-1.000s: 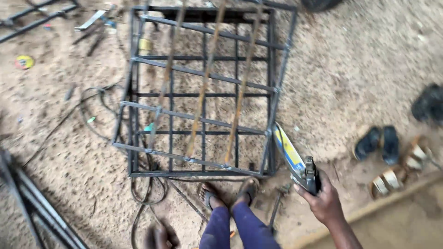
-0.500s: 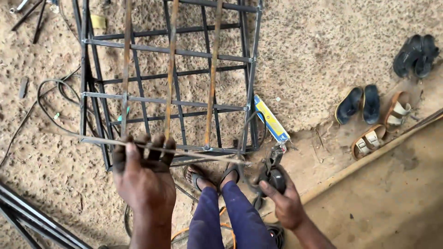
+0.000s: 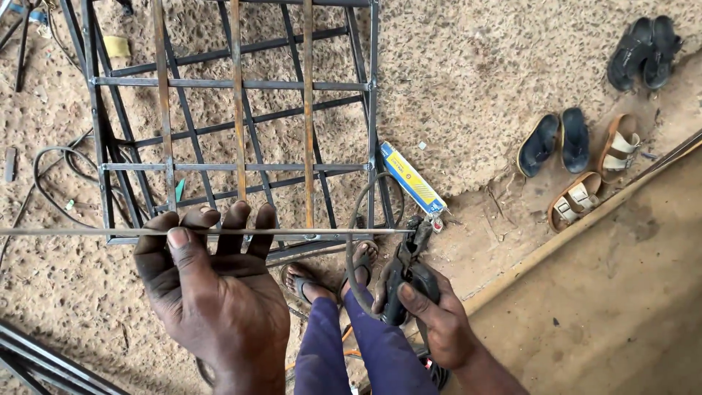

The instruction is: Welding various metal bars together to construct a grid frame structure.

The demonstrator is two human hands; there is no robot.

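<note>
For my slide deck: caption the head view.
Left hand steadies a thin rod on a steel grid frame; right hand grips a welding electrode holder.

Soft, even daylight fills the scene, bright without glare. Shadows are faint and short: a thin dark edge under the metal grid frame [image 3: 234, 132] and beneath the sandals [image 3: 578, 157] on the sandy ground [image 3: 475, 80]. Focus is sharp across the middle. Straight bars bow slightly toward the edges from the wide lens.
</note>
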